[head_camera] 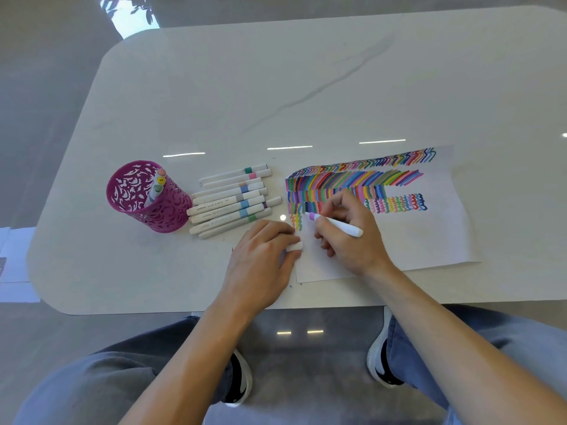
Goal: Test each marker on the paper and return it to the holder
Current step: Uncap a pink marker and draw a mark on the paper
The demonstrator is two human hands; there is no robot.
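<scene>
White table [306, 87], marker test on paper [429, 234].
Right hand [349, 237] pinches purple marker [336, 223] beside holder-side markers; left hand [264, 259] pinches cap [295, 246].

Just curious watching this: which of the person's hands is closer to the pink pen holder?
Left. The left hand rests on the table just right of the pink holder, past the loose markers. The right hand is farther right, over the paper.

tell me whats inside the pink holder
A few markers stand inside the pink holder, their coloured caps leaning against its far rim. The holder's wall covers their lower ends, so an exact count and whatever lies at the bottom cannot be seen.
</scene>
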